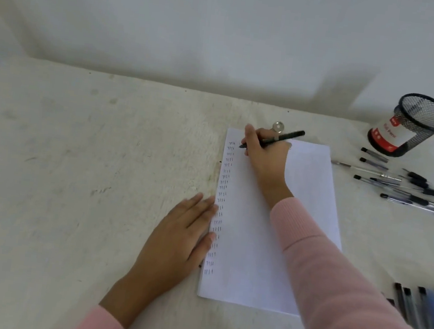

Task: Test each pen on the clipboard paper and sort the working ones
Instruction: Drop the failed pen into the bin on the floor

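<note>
The fingers of the right hand curl around a slim black pen, pinching it low near the tip. The tip meets the paper just beside the top row of marks, though actual contact is too fine to tell. The left hand lies flat, its fingers straight and close together, with the fingertips resting on the sheet's left edge to steady it.

A column of marks runs from under the pen tip down the margin, past the left fingertips and almost to the bottom. Each row is a few short dark strokes, so testing looks well advanced.

Off to the right of the writing hand lie loose pens. Nearer the person, by the right forearm, is a tight row of pens, blurred at the frame edge. Which group is tested I cannot tell, so sorting seems unfinished.

The sheet is thin, smooth, white and rectangular. A round silvery clip shows just behind the knuckles, and the board itself is hidden. The loose pens have clear barrels and black caps. Beyond them stands a cylindrical black wire-mesh cup holding a white, red-labelled pack. The table is off-white, rough and scuffed. The sleeve is pink ribbed knit.
</note>
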